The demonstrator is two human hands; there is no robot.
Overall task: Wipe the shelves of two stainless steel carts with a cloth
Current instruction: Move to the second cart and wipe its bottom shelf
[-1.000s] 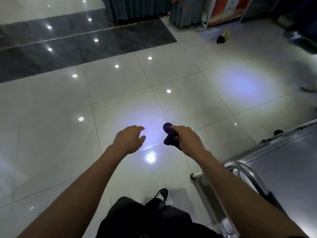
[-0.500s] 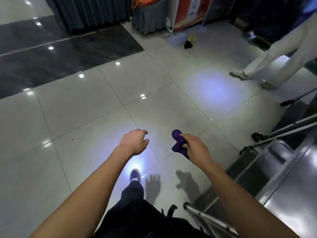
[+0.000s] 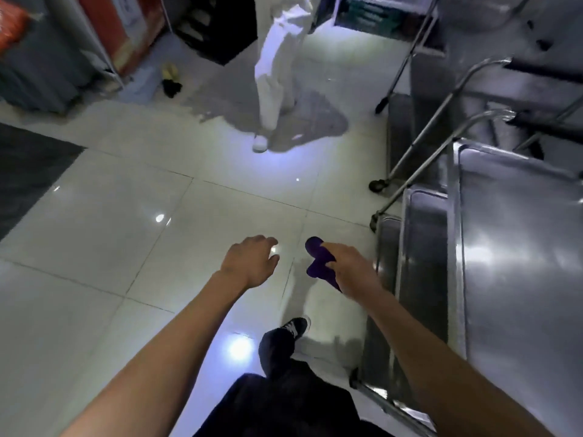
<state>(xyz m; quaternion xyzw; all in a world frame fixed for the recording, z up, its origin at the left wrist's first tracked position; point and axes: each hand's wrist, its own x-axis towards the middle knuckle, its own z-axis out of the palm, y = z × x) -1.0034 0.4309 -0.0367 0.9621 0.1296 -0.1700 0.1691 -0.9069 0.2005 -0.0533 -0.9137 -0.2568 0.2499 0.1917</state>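
Observation:
My right hand grips a bunched purple cloth in the air above the floor, just left of a stainless steel cart. That cart shows its wide top shelf and the edges of lower shelves stepping out to the left. A second steel cart stands behind it at the upper right, with tube handles. My left hand hangs over the tiles with loosely curled fingers and holds nothing.
A person in white trousers stands on the floor ahead, near a grey wet-looking patch. A red-orange sign stand and draped tables sit at the upper left. My dark trouser leg and shoe are below my hands.
The view has swung right: both carts now fill the right side and the person in white stands ahead. My hands keep their pose, the right one still holding the cloth.

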